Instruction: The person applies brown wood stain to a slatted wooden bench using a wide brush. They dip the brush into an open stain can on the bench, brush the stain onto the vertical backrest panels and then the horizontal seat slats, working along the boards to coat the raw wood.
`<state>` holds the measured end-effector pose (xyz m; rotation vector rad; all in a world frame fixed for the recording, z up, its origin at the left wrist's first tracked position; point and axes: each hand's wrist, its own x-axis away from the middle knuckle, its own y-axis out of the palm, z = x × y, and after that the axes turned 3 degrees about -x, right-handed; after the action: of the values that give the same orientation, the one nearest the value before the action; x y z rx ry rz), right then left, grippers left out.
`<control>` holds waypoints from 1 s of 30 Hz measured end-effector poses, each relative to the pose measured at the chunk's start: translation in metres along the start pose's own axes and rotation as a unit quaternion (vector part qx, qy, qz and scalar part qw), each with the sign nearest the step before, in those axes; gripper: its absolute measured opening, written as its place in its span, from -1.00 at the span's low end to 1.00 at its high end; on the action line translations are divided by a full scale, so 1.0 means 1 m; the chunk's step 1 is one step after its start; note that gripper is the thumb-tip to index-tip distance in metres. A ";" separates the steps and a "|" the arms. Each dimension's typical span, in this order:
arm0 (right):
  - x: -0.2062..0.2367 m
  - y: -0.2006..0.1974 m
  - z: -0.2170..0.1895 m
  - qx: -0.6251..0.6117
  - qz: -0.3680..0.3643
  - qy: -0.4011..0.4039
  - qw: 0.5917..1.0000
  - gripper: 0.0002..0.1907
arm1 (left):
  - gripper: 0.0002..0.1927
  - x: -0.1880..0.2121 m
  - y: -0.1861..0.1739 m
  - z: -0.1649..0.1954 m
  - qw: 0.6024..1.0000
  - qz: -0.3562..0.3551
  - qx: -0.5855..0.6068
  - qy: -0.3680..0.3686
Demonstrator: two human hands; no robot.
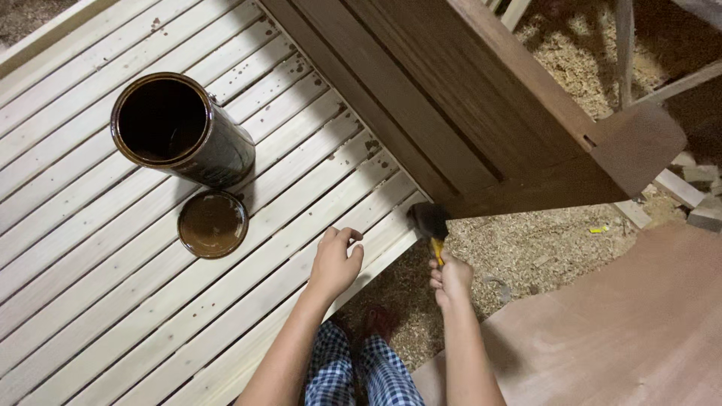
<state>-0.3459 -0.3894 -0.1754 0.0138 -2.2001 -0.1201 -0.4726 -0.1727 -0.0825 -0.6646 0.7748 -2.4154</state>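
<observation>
My right hand (451, 280) grips the yellow handle of a paintbrush (430, 225), whose dark bristles touch the lower edge of a brown-stained wooden panel (466, 105). My left hand (335, 261) rests with curled fingers on the pale slatted wood platform (113, 301), holding nothing. An open tin of dark stain (180, 129) stands on the slats to the left, and its lid (213, 224) lies just in front of it, wet with stain.
Sawdust and wood shavings (519, 248) cover the floor under the panel. A reddish plywood sheet (624, 323) lies at the lower right. Wood offcuts (696, 192) sit at the right edge. My legs in checked trousers (361, 376) are below.
</observation>
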 end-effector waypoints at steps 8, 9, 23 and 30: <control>0.016 0.025 -0.025 0.060 0.001 0.013 0.998 -0.78 | -0.72 0.005 0.013 0.006 1.000 -0.023 -0.007 -0.016; 0.017 0.029 -0.028 0.053 -0.002 0.002 0.999 -0.79 | -0.72 0.006 0.014 0.007 1.000 -0.024 -0.005 -0.018; 0.008 -0.004 -0.019 0.044 0.025 0.003 0.999 -0.80 | -0.71 0.019 0.013 -0.002 0.999 -0.024 0.015 -0.035; 0.039 -0.021 0.001 0.093 -0.007 -0.010 0.996 -0.79 | -0.70 0.020 0.002 -0.012 0.994 -0.046 0.056 -0.085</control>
<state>-0.3709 -0.4121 -0.1465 0.1341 -2.2244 0.0781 -0.4938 -0.1821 -0.0864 -0.8640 0.5454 -2.4252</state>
